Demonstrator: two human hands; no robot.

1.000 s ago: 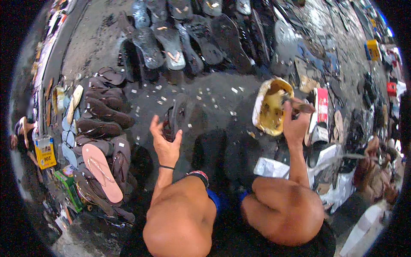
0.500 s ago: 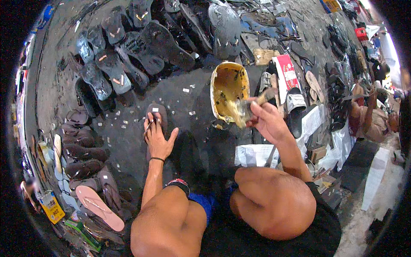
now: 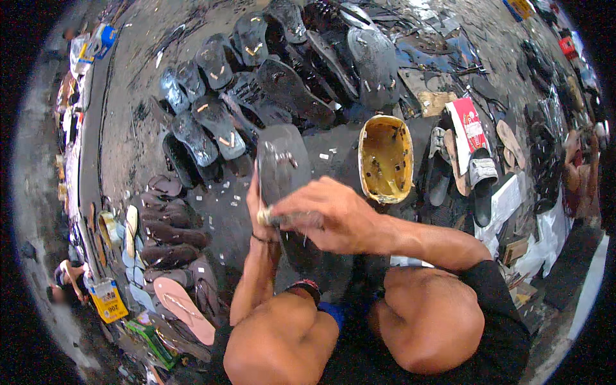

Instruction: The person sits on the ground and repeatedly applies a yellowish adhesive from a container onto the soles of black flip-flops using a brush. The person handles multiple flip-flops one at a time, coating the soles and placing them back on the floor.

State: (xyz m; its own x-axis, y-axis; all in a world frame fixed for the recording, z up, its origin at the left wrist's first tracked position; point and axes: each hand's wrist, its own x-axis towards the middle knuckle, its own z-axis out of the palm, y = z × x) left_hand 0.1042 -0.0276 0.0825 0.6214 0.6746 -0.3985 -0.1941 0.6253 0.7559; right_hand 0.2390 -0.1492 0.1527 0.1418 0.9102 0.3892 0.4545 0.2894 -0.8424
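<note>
My left hand (image 3: 255, 208) grips the left edge of a dark flip-flop (image 3: 282, 154), raised between my knees with a broad dark face up. That face has a wet-looking shine. My right hand (image 3: 337, 218) is closed round a brush (image 3: 266, 215), reaching across the flip-flop. The brush's pale, gummy tip lies by the flip-flop's left edge, close to my left fingers; motion blurs its handle. Right of the flip-flop stands a yellow-stained oval tub (image 3: 411, 144) holding a yellowish, glue-like coating and dark bits.
Several dark soles (image 3: 218, 125) lie in rows at the far left. Brown flip-flops (image 3: 170, 231) are stacked at the left, above a pink flip-flop (image 3: 185, 310). Grey-strapped slides (image 3: 482, 176) and a red-white carton piece (image 3: 467, 122) lie at the right. Other people sit at both sides.
My left hand has lifted the flip-flop off the ground and now holds it by the edge. My right hand has brought the brush left from the tub to the flip-flop. The view has shifted.
</note>
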